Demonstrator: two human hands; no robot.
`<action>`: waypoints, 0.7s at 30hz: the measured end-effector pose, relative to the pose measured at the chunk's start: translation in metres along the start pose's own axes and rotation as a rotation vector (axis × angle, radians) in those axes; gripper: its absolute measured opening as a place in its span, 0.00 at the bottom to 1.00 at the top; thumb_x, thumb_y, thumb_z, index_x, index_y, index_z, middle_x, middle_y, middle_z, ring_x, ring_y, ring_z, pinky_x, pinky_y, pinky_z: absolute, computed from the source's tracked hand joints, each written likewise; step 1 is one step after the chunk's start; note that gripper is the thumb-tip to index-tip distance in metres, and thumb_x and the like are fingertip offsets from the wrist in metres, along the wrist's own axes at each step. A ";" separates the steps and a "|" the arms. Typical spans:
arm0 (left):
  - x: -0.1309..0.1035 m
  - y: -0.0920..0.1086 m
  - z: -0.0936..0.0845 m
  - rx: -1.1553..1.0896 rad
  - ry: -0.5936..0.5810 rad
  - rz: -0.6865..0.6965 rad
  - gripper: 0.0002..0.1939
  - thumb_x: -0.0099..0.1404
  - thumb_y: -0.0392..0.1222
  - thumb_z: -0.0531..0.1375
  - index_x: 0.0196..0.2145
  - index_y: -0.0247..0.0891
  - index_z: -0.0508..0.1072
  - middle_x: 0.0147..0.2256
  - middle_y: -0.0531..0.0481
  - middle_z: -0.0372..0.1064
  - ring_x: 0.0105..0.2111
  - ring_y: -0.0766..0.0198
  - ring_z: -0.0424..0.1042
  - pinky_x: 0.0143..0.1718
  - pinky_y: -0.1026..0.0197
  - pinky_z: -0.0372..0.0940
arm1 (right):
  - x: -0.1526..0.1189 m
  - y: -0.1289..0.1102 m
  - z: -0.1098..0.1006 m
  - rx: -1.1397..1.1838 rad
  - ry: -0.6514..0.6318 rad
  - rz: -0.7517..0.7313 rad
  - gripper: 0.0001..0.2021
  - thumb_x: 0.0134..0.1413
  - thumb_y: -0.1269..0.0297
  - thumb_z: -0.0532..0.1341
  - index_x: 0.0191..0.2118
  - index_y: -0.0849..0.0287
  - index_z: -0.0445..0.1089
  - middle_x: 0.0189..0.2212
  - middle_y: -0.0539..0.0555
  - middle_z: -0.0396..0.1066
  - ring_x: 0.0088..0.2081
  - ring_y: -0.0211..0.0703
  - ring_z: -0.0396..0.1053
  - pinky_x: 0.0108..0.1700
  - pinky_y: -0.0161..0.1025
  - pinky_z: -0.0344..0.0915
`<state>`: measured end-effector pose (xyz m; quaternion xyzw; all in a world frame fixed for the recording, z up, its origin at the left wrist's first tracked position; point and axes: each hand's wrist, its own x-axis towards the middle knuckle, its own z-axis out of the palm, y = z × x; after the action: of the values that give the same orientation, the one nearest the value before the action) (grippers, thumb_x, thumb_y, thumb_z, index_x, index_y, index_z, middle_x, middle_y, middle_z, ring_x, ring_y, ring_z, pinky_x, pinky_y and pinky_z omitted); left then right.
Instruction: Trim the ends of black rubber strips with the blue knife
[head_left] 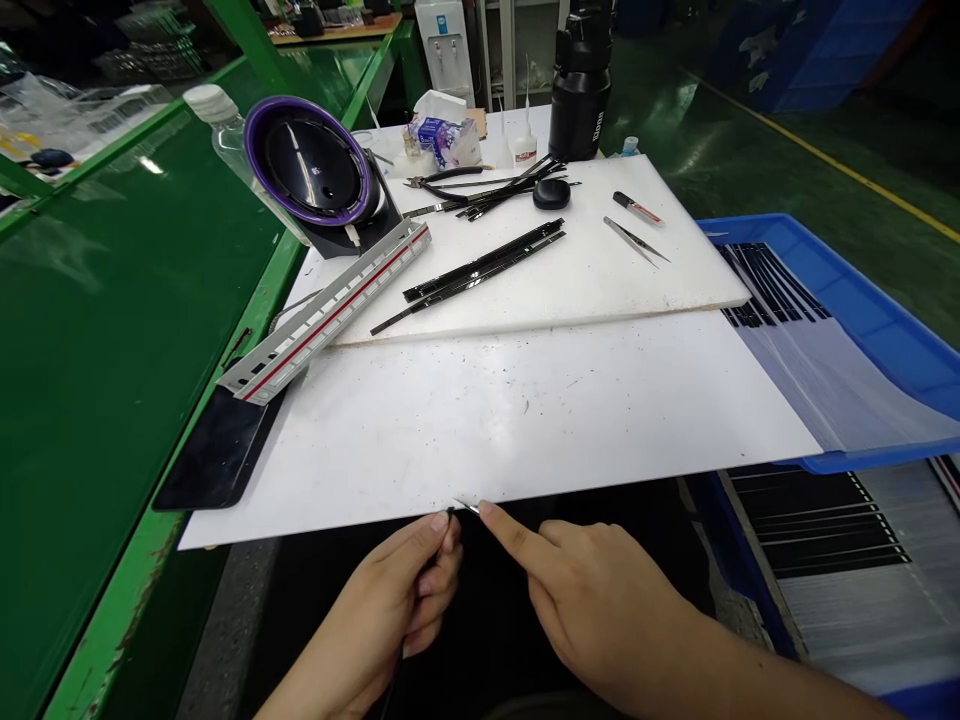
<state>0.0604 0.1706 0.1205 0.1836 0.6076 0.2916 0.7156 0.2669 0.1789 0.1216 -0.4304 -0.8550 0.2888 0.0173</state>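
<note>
At the front edge of the white table board [525,440], my left hand [405,590] is closed, pinching a thin black strip [451,512] between thumb and fingers. The strip's end pokes up above the fingertips, and its lower part hangs below the hand. My right hand [592,580] is closed on a slim metal blade [466,506], its index finger stretched along the top. The blade's point lies close to the strip's end; whether they touch, I cannot tell. My palm hides the handle.
On the white foam slab [637,270] lie black strips [480,268], tweezers [634,240], a pen-like tool [637,207], pliers [450,185] and a black case [551,193]. A slotted grey rail [330,320], phone [217,450] and purple-rimmed fan [311,160] stand left. A blue tray [862,300] holds strips.
</note>
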 end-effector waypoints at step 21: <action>-0.005 -0.006 0.001 -0.083 0.002 -0.001 0.16 0.66 0.54 0.60 0.34 0.37 0.75 0.22 0.57 0.57 0.19 0.73 0.48 0.18 0.70 0.44 | -0.009 0.001 0.002 0.097 -0.020 0.036 0.33 0.63 0.71 0.49 0.72 0.45 0.47 0.34 0.53 0.74 0.30 0.48 0.72 0.31 0.42 0.58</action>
<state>0.0623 0.1626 0.1207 0.1530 0.5957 0.3165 0.7222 0.2728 0.1712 0.1212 -0.4414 -0.8322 0.3346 0.0246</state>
